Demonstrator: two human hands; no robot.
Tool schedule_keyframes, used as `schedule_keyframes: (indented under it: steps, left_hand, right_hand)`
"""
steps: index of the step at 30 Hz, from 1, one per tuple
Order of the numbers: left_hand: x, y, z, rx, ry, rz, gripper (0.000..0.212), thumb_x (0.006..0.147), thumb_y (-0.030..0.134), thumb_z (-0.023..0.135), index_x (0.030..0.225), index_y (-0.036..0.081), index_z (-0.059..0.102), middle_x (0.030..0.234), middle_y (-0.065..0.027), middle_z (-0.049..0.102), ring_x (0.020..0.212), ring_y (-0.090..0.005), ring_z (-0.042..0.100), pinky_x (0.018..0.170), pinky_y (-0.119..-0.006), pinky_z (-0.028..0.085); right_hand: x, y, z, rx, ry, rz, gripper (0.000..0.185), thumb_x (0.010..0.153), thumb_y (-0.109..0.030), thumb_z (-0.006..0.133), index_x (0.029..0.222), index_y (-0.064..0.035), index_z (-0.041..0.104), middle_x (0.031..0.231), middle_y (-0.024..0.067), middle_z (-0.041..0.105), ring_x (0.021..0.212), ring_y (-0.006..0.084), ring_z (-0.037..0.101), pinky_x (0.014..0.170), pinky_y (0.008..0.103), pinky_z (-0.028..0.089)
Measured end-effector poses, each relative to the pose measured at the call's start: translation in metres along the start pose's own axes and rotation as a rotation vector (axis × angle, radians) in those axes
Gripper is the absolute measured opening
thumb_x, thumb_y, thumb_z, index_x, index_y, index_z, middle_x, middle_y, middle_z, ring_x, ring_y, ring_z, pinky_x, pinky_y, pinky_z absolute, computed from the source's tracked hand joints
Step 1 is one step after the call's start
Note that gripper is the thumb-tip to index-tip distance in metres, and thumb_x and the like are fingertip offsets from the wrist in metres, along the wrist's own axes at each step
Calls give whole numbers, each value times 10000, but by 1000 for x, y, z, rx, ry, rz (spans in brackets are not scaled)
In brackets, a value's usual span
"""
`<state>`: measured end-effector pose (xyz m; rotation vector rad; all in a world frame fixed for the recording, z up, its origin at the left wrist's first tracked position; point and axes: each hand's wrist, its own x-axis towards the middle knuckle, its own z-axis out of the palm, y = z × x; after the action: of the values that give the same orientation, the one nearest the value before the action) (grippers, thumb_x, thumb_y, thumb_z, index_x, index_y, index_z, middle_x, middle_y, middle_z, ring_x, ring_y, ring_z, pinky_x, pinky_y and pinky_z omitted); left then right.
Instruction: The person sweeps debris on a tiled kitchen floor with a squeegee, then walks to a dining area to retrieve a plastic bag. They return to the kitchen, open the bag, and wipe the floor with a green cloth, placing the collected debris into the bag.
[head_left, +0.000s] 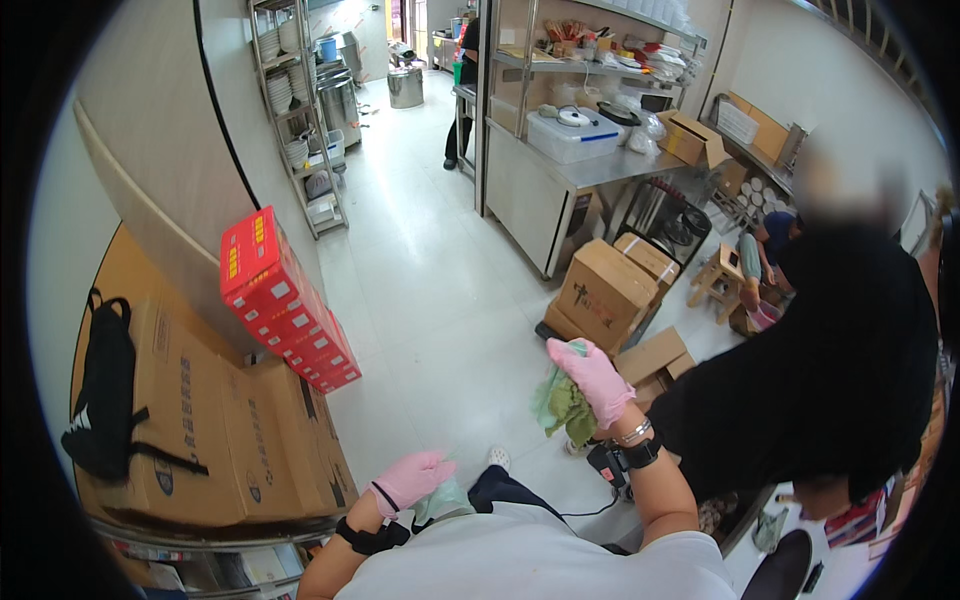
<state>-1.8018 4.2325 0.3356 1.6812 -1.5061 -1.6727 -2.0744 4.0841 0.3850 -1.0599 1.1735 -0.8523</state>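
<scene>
My left hand, in a pink glove, is low in front of my white shirt. Its fingers close on a thin pale green cloth or plastic sheet, which hangs below them. Farther forward and to the right, my right hand, also gloved in pink, grips a bunched green cloth. A paler green piece shows along that bundle's left side; I cannot tell whether it is separate. The right hand is held above the floor, in front of an open cardboard box.
Taped cartons stand ahead on the right. At left are stacked red boxes and large cartons bearing a black bag. A person in black is close on my right. Another person sits beyond, near a wooden stool.
</scene>
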Motion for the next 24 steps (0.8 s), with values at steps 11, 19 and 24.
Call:
schedule_keyframes:
  steps: [11,19,24]
  left_hand:
    - [197,58,-126,-42,567,4,422,853,363,558,661,-13,558,572,-74,484,571,-149,490,554,-306,407]
    - [346,75,-250,-209,792,23,383,824,289,626,611,6,481,594,-30,449,603,-98,441,559,-277,391]
    - [440,116,-355,-204,723,64,383,840,301,618,626,8,498,580,-19,457,594,-86,430,538,-284,382]
  right_hand:
    - [225,-18,-133,-42,469,-15,457,824,-357,672,1036,36,577,1006,44,617,902,97,569,782,222,454]
    - [339,-6,-162,688,423,-30,439,892,-415,550,1132,-48,535,969,90,619,815,174,621,682,302,523]
    - [434,-16,-158,690,499,2,459,878,-458,554,1109,-60,557,936,57,632,733,142,598,616,259,487]
